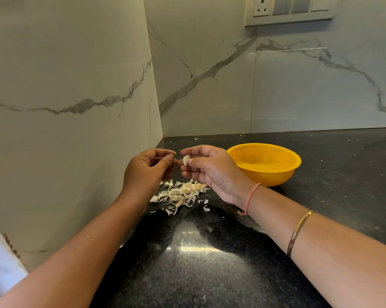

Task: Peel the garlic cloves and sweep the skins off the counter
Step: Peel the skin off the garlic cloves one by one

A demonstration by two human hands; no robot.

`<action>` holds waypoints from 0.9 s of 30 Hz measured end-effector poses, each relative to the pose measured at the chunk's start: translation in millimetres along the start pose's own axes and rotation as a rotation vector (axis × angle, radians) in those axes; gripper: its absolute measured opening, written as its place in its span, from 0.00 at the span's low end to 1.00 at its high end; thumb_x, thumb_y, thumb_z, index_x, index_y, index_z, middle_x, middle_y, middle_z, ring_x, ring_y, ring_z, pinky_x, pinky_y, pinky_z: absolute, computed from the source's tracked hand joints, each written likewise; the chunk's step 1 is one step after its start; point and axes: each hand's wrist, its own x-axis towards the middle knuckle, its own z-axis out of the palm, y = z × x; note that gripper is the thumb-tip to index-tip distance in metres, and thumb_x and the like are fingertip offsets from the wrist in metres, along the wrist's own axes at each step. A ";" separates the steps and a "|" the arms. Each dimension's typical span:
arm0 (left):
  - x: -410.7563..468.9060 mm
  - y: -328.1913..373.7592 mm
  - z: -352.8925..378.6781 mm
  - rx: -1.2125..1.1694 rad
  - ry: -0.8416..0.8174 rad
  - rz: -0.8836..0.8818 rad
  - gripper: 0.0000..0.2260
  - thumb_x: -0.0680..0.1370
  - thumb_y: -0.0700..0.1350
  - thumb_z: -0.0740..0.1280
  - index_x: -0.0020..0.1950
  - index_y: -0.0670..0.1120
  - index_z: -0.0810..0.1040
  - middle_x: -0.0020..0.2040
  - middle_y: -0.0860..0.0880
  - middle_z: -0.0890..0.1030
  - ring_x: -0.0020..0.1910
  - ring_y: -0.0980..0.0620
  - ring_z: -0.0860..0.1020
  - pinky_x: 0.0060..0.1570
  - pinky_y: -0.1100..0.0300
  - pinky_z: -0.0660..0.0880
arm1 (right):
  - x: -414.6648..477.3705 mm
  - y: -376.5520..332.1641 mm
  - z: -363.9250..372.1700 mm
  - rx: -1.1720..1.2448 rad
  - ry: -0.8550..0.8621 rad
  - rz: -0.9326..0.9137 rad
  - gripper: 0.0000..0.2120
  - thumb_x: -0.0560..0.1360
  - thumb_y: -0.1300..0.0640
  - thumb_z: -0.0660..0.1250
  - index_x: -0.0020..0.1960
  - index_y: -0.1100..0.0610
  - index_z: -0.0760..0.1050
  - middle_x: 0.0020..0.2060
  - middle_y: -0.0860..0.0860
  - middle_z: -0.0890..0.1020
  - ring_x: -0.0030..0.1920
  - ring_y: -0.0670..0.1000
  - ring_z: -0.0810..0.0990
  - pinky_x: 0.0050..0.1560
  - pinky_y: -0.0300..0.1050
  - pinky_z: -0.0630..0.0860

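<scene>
Right hand [209, 167] grip clamped on small pale garlic clove [186, 160], pinched by thumb and fingertips above the black speckled stone surface [209, 274]. Left hand [147, 170] at 9 o'clock of clove, fingers curled, thumb near forefinger; can't tell if that grip holds anything. Heap of dry whitish garlic skins [180, 193] on surface, 6 o'clock of hands. Round yellow plastic bowl [265, 174] at 3 o'clock.

A yellow bowl [268, 177] is seen standing upright. Behind the bowl, wall tiles [298, 90] of white marble with grey veins are joined at a corner to its left. High above the bowl, a switch panel [292, 10] with a socket [261, 6] is mounted.
</scene>
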 end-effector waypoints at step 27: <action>-1.8 -4.4 -2.1 0.390 -0.045 -0.011 0.03 0.75 0.46 0.70 0.41 0.51 0.82 0.39 0.53 0.82 0.41 0.57 0.78 0.41 0.64 0.72 | -7.5 -52.7 -33.9 -1.607 0.396 -0.032 0.11 0.76 0.62 0.61 0.58 0.62 0.74 0.54 0.59 0.78 0.54 0.59 0.76 0.44 0.45 0.68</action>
